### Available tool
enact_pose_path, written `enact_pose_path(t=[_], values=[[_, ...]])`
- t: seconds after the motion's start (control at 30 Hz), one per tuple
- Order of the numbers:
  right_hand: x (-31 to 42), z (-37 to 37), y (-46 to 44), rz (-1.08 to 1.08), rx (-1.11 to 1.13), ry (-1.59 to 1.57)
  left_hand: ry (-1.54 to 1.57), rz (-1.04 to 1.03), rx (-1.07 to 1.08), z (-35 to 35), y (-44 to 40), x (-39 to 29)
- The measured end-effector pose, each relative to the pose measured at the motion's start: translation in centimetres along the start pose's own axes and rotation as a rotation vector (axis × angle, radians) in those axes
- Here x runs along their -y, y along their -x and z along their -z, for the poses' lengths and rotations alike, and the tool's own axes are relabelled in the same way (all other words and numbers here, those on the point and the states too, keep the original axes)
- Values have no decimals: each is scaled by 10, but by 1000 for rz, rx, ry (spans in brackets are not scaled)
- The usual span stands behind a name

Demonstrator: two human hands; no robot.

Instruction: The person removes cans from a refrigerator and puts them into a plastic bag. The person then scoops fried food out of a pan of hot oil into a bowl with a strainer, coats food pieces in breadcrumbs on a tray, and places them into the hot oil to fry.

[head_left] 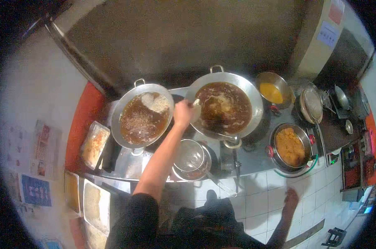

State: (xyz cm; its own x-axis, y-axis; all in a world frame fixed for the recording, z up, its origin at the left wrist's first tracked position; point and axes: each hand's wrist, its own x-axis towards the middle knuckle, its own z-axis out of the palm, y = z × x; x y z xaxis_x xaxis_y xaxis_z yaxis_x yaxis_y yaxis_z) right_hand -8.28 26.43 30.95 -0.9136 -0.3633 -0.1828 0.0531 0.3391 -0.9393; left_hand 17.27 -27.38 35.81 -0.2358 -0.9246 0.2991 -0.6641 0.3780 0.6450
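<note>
My left hand [184, 113] reaches over the near-left rim of the right wok [255, 90]. Its fingers are closed on a pale piece of food [196, 103], whose kind I cannot make out. Dark, bubbling oil [225, 103] with pale foam fills this wok. In the left wok [116, 120], a pale floury mass [155, 103] shows at the upper right of the brown oil. A round strainer [189, 155] rests in front, below my left forearm. My right hand [292, 197] hangs low over the tiled floor, loosely bent and apart from everything; it appears to hold nothing.
At the right, a pot with red handles [307, 143] holds golden fried food. Behind it stands a bowl of yellow liquid [275, 93]. A tray of pale orange food [95, 145] sits at far left, above white containers [97, 205]. A strainer's long handle [321, 141] points toward me.
</note>
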Motion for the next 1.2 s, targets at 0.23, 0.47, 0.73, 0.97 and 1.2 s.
enact_pose_path(t=[0.23, 0.47, 0.73, 0.97, 1.2], values=[[-327, 134, 88, 626, -111, 295, -361, 178, 176, -92, -34, 16], [-130, 46, 105, -357, -161, -26, -204, -38, 95, -38, -25, 8], [57, -220, 170, 55, 714, -228, 98, -32, -393, 244, 256, 66], [93, -379, 522, 343, 1752, -6, -470, 655, -1021, 474, 612, 221], [-6, -485, 859, 900, 2182, 238, -648, 1011, -948, 592, 834, 367]])
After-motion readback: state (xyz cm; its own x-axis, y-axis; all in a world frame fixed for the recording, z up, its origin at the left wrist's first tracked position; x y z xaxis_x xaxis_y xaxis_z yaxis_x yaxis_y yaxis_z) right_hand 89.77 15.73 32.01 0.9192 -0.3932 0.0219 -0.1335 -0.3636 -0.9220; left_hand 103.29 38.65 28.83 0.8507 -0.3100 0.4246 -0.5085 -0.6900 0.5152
